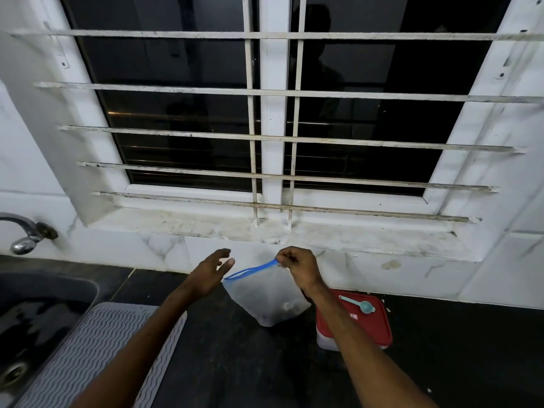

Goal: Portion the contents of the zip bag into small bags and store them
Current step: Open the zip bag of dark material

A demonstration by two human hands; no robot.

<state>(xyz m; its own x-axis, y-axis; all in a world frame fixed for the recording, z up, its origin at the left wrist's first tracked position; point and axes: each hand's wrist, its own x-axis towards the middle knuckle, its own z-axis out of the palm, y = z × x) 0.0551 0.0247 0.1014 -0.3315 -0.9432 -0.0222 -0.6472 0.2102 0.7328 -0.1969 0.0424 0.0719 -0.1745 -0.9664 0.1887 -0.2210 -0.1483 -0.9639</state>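
Head view, listed near to far.

1. Ribbed grey mat (97, 348): nearest, lower left, lying on the dark counter (235, 366) beside the sink (38, 316).
2. Red-lidded container (374, 328): on the counter to the right, partly behind the right forearm. A teal scoop (360, 305) lies on its lid.
3. Zip bag (265, 301): clear, centre of the counter, just left of the container. Its base appears to rest on the counter, though that cannot be told for certain. A small pale mass shows low inside. The blue zip strip (253, 270) is the bag's long axis here, running left to right and rising toward the right.
4. Right hand (297, 267): fingers curled, pinching the high right end of the strip and holding the bag up by it.
5. Left hand (210, 272): fingers loose and spread, grasping nothing. It sits just beside the low left end of the strip, with the fingertips near the corner; contact cannot be confirmed.
6. Tap (26, 234): far left on the wall, over the sink.
7. Window sill (265, 228): behind the hands, with a barred window above, dark outside.

Judgement: the mouth looks shut, so opening is the step in hand. The free left corner lies right of the left fingers, which are the nearer to it. No small bags are in view.
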